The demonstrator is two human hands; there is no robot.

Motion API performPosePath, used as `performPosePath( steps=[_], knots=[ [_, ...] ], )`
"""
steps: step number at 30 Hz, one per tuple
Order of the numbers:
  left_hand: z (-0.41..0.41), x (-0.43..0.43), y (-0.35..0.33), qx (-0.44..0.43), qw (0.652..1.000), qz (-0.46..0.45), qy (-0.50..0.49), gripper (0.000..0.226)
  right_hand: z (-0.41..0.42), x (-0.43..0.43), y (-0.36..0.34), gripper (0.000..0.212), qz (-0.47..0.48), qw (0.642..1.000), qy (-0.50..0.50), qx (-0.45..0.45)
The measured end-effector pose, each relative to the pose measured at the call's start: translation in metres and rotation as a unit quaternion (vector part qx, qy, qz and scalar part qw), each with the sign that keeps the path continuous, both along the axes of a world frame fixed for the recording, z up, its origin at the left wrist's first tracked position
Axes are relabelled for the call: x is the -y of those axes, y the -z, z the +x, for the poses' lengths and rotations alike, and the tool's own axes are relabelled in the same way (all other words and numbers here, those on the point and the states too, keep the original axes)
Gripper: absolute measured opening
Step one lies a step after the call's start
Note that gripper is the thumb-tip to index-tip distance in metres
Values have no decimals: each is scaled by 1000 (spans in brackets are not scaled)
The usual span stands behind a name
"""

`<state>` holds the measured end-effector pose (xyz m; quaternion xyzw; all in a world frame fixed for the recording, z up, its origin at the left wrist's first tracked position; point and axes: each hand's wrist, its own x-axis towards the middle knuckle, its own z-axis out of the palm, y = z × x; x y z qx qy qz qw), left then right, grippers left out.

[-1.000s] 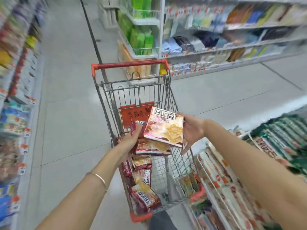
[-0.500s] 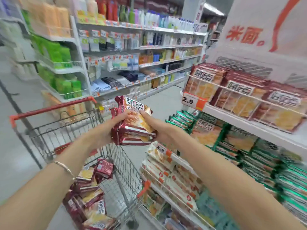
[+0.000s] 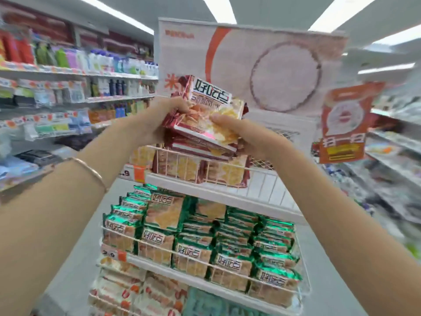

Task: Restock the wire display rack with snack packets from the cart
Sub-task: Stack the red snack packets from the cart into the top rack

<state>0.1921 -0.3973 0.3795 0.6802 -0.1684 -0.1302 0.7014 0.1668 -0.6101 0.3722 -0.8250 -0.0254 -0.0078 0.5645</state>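
Note:
A stack of red snack packets (image 3: pixel 205 115) is held between both hands, just above the top tier of the white wire display rack (image 3: pixel 262 176). My left hand (image 3: pixel 157 119) grips the stack's left end and my right hand (image 3: pixel 248 135) grips its right end from below. The top tier holds a few red packets (image 3: pixel 200 166) at its left; its right part shows bare wire. The tier below is packed with green packets (image 3: pixel 200 242). The cart is out of view.
A large white and orange sign (image 3: pixel 273 65) tops the rack. An orange promo tag (image 3: pixel 341 124) hangs at the right. Store shelves (image 3: pixel 75 96) with bottles and goods run along the left; more shelves blur at the right. Lower tiers hold pale packets (image 3: pixel 127 290).
Both hands lifted the red packets from over the cart up to the rack's top tier. The view swung up and right, so the cart dropped out of sight.

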Motion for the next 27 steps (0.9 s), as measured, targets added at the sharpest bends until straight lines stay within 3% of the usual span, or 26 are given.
performPosePath(
  steps=[3, 4, 6, 9, 12, 16, 19, 21, 24, 26, 27],
  knots=[
    [23, 56, 7, 7, 998, 62, 22, 20, 10, 54, 4, 103, 3, 998, 54, 11],
    [30, 70, 12, 5, 996, 87, 25, 19, 14, 68, 8, 111, -8, 998, 62, 14],
    [40, 88, 24, -11, 993, 113, 22, 17, 27, 86, 21, 107, -51, 996, 65, 43],
    [56, 99, 35, -7, 998, 59, -16, 30, 32, 90, 30, 131, -121, 983, 98, 94],
    [75, 103, 38, 70, 996, 21, -50, 58, 32, 86, 31, 118, -169, 966, 111, 160],
    [78, 102, 32, 73, 984, 153, 51, 77, 29, 99, 37, 129, -192, 974, 89, 79],
    [79, 93, 19, 96, 953, 265, 110, 83, 33, 111, 48, 145, -130, 988, 71, 36],
    [78, 87, 6, 84, 954, 261, 122, 74, 33, 123, 46, 135, -80, 994, 68, 44],
    [82, 84, -2, 106, 954, 261, 104, 65, 25, 149, 26, 91, -56, 991, 107, 60],
    [82, 88, 1, 156, 935, 308, 85, 55, 21, 176, 12, 60, -23, 986, 150, 67],
    [86, 93, 4, 188, 920, 338, 66, 53, 21, 189, 8, 55, -3, 984, 167, 69]
  ],
)
